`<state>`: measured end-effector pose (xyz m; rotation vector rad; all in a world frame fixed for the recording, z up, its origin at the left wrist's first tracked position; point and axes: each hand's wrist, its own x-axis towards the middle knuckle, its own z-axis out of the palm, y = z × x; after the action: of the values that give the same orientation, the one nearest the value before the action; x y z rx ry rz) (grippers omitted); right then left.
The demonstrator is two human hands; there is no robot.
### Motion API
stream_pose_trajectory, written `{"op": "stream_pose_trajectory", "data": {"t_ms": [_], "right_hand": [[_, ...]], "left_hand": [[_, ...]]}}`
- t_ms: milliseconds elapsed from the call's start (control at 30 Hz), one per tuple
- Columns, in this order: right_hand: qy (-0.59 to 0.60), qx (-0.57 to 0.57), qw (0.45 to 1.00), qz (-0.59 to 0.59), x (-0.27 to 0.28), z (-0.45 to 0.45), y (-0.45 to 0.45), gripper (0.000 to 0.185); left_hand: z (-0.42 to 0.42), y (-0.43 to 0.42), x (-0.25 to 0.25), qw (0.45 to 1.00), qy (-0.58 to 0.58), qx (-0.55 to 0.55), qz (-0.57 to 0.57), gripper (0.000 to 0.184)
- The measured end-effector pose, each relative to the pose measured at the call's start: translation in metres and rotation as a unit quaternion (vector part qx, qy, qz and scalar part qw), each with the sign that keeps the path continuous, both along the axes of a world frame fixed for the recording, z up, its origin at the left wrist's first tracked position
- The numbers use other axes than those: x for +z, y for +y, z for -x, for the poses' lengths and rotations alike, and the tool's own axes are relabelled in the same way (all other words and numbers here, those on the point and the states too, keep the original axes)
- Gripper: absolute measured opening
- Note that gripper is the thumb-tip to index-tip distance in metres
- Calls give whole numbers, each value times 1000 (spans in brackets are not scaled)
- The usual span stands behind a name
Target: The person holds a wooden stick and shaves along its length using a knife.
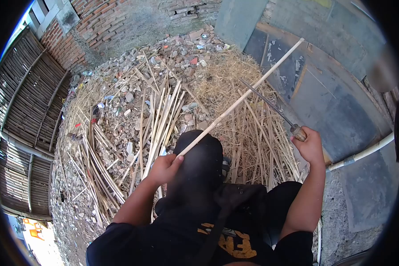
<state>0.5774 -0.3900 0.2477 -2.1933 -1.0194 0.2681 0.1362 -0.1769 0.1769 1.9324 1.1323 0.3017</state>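
Head view:
1. Left hand (165, 168) pinches pale bamboo strip (235, 104), slanting above the knee (198, 157); gripped end hidden.
2. Right hand (310, 145) wrapped round wooden-handled knife (299, 132).
3. Knife crosses strip; contact unclear from here.

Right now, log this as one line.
left hand: holds pale stick | right hand: grips tool handle | blade: crosses stick in view, contact unclear
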Motion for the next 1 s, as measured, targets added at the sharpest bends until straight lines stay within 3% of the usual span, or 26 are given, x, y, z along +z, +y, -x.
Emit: {"op": "stream_pose_trajectory", "data": {"t_ms": [733, 933, 1000], "right_hand": [[0, 20, 1000, 2, -15, -9, 0, 26], [46, -1, 999, 8, -10, -6, 0, 20], [13, 9, 1000, -18, -13, -4, -6, 20]], "left_hand": [[-1, 1, 6, 999, 31, -17, -10, 58], [-6, 1, 18, 996, 76, -30, -22, 57], [-3, -4, 15, 994, 83, -34, -55, 57]]}}
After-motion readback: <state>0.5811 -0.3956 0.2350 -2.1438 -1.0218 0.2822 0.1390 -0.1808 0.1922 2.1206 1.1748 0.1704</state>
